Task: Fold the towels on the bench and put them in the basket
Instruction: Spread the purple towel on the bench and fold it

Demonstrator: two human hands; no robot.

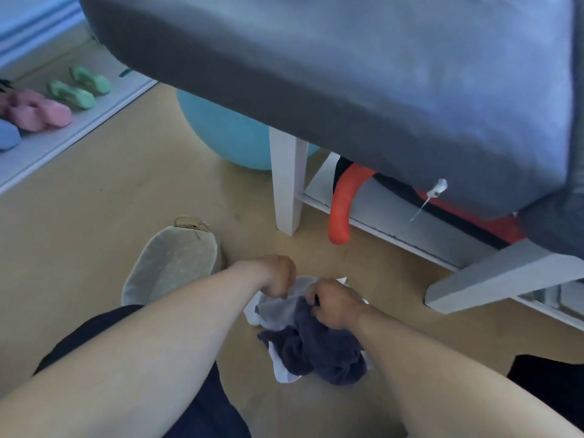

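A crumpled heap of towels lies on the floor in front of me: a dark navy towel [319,352] on top, with white and pale blue cloth [278,306] under and behind it. My left hand [275,275] is closed on the pale cloth at the heap's far edge. My right hand [335,306] grips the dark towel beside it. An oval beige fabric basket [148,279] stands on the floor just left of the heap, with nothing visible inside. The grey padded bench [347,90] fills the upper right, its top bare.
The bench has white legs [287,184] and a low shelf holding red and black items [343,207]. A teal exercise ball [227,131] sits behind the leg. Green and pink dumbbells [76,90] lie on a white rack at left. My dark-clothed knees frame the heap.
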